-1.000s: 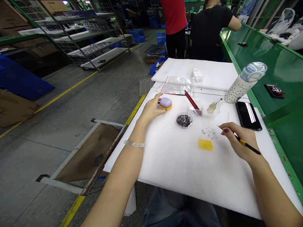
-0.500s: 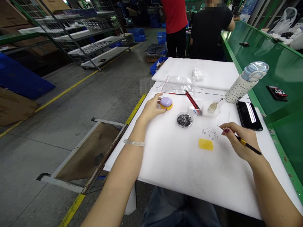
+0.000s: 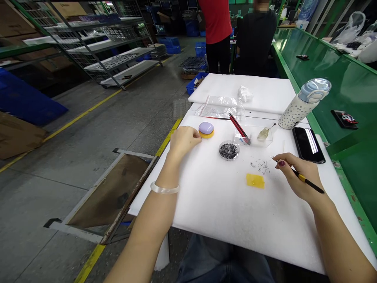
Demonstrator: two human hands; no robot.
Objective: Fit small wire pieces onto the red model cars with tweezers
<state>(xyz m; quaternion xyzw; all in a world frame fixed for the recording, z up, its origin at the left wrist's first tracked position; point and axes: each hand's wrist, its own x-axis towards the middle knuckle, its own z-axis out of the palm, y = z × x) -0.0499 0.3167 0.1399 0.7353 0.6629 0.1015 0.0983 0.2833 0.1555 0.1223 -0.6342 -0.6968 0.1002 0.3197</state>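
Observation:
My left hand [image 3: 183, 142] is closed, thumb and fingers together, beside an oval lilac-topped object with a yellow base [image 3: 206, 129]. Whether anything small sits in those fingertips cannot be seen. My right hand [image 3: 299, 171] grips a slim black pen-like tool with a yellow band [image 3: 308, 182], its thin tip pointing left. Short dark slivers [image 3: 260, 166] lie scattered near that tip. Just below them is a yellow rectangular piece [image 3: 255, 181]. A round clear dish [image 3: 229, 151] filled with similar dark slivers stands between my hands.
A clear tray [image 3: 257, 137] holds a small bottle with a needle-like top; red-and-black tweezers [image 3: 240, 129] lean on it. At right are a phone [image 3: 308, 144] and a dotted bottle [image 3: 300, 106]. Plastic bags [image 3: 220, 105] lie farther back. Two people are beyond the table.
My left hand has let go of the lilac and yellow object and drawn slightly back to its left, fingers closing together. The right hand keeps nearly the same place.

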